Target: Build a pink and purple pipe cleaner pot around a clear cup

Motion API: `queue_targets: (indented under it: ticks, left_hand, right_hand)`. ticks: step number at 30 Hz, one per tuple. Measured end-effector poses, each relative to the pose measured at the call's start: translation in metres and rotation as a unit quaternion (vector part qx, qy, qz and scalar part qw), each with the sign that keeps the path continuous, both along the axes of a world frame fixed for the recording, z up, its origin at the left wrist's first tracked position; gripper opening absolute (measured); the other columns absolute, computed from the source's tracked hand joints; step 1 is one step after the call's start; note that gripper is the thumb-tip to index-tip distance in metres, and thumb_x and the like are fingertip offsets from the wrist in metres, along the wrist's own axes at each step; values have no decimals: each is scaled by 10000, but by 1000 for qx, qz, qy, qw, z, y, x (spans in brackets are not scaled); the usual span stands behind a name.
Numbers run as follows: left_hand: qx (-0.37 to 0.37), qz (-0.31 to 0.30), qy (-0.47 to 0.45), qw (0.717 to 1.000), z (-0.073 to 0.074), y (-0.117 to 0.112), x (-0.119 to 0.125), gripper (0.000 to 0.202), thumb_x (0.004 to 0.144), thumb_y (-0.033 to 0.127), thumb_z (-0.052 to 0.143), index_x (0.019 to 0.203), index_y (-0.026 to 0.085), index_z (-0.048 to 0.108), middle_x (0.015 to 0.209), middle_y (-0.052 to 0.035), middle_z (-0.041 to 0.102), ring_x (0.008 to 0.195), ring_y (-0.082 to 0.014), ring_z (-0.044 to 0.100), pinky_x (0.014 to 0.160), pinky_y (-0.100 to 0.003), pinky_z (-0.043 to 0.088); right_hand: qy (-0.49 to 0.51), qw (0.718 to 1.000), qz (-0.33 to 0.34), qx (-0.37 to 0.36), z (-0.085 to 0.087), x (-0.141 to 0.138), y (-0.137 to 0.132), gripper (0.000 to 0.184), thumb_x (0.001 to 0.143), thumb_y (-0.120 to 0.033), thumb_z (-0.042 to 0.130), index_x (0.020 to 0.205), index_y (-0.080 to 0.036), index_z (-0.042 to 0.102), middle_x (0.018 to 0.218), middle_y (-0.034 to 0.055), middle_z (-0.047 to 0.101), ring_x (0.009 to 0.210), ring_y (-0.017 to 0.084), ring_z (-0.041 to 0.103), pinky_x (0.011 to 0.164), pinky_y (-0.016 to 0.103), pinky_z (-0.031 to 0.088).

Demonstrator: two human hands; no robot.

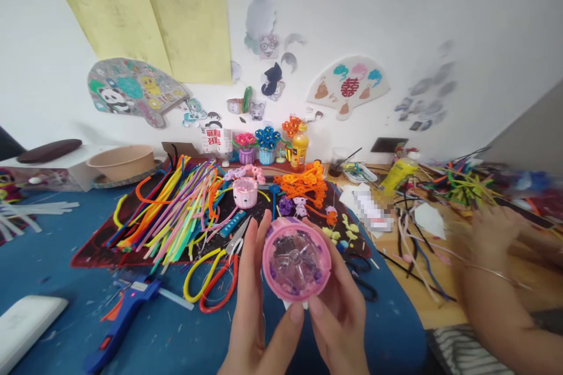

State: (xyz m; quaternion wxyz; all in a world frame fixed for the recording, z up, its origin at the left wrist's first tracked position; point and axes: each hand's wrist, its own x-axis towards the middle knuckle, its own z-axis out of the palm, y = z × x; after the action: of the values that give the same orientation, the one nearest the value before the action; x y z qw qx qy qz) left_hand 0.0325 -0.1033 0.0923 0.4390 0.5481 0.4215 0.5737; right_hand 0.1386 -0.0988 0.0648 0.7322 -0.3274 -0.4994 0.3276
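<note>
A round pink cup (295, 259) with a clear plastic, ribbed round face is held up toward me between both hands. My left hand (257, 299) grips its left side, with the thumb at the lower rim and the fingers stretched up behind. On the other side, my right hand (341, 302) wraps round it, its thumb also by the lower rim. Behind the hands lie scissors (220, 272) with yellow and red handles. A small pink ribbed pot (245, 193) stands farther back on the dark mat (132, 258).
Colourful pipe cleaners (176, 217) cover the mat's left part; orange ones (305, 187) lie right. A blue glue gun (127, 316) rests at front left. Bottles (299, 149) and pipe-cleaner flower pots (266, 152) line the wall. Another person's arm (492, 281) reaches in at right.
</note>
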Motion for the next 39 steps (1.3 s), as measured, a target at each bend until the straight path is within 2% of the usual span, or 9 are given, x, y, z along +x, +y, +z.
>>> queue_targets:
  ticks: [11,15,20,24,30,39]
  left_hand:
    - [13,-36,-25,999,0,4,1,778,889,430,665,1560,420,273,1636,5,358,1474,-338,359,1164,-507,425]
    - [5,-46,-28,999,0,5,-2,756,885,422,672,1540,466,297,1638,40,351,1479,-319,352,1176,-466,416]
    - [1,-48,-30,998,0,6,-5,760,889,403,674,1542,464,291,1630,36,369,1477,-318,357,1180,-463,411]
    - [5,-50,-35,998,1,5,-5,723,893,400,675,1518,494,324,1619,56,386,1477,-326,359,1175,-490,416]
    - [5,-30,-47,998,2,4,-2,698,885,422,684,1504,482,368,1592,54,426,1467,-366,368,1190,-574,379]
    - [18,-36,-33,999,-2,5,-3,704,895,431,670,1514,492,341,1596,63,417,1458,-358,385,1177,-561,410]
  right_hand:
    - [-24,999,-25,1,2,2,3,487,933,-329,669,1409,-326,568,1475,115,576,1363,343,543,1069,519,523]
    - [-23,999,-31,-6,0,2,4,501,919,-292,685,1405,-333,572,1462,111,589,1343,333,567,1055,501,540]
    - [-15,1000,-23,-9,0,0,4,488,929,-298,670,1407,-306,570,1475,125,574,1353,338,555,1066,505,532]
    - [-9,1000,-16,-3,0,0,5,485,926,-283,676,1400,-312,579,1466,112,584,1350,316,561,1076,463,528]
    - [42,998,9,-42,-2,-2,1,505,907,-260,705,1391,-340,585,1490,74,556,1383,285,523,1126,417,478]
    - [50,998,14,-46,-6,-2,2,517,893,-269,724,1388,-341,590,1485,72,564,1375,291,531,1125,419,480]
